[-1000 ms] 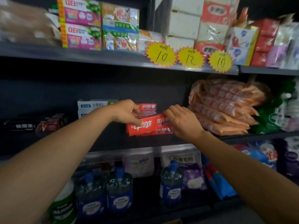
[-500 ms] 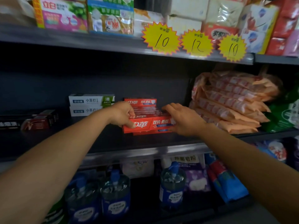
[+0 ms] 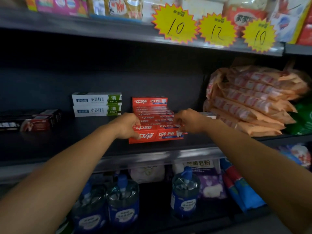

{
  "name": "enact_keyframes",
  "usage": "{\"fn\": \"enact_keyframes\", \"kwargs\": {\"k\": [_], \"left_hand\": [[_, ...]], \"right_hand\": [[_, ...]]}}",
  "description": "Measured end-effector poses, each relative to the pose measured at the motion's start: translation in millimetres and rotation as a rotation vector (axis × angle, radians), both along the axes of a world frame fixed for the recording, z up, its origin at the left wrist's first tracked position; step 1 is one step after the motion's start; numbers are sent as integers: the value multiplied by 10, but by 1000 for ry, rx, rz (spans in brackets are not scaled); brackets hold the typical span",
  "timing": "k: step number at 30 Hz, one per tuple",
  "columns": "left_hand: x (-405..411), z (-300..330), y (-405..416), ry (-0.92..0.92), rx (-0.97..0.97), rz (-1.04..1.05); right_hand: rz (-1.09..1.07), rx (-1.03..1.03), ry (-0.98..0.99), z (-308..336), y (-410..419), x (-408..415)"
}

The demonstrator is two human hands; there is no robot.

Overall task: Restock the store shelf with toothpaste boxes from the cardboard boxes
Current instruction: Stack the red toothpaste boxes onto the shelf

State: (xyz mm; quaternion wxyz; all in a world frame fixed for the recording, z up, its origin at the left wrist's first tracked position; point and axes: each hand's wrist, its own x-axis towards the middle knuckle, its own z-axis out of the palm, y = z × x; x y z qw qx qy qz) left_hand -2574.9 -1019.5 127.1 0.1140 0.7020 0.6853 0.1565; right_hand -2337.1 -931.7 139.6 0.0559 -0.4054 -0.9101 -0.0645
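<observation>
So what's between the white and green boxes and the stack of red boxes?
Nothing. In the head view, only bare dark shelf shows between the white and green boxes and the red boxes. They stand apart.

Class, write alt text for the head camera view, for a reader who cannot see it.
Two hands, left hand and right hand, grip the ends of red toothpaste boxes at the front of a row on a dark shelf. White toothpaste boxes sit to the left, orange packets to the right.
</observation>
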Motion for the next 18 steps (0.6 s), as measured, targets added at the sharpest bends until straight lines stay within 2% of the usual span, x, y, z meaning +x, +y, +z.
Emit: {"fn": "enact_keyframes", "kwargs": {"k": [8, 18], "left_hand": [[-60, -235, 137, 6, -20, -8], [-103, -284, 230, 27, 33, 63]], "right_hand": [[41, 43, -48, -216, 108, -50], [-20, 93, -50, -303, 188, -159]]}}
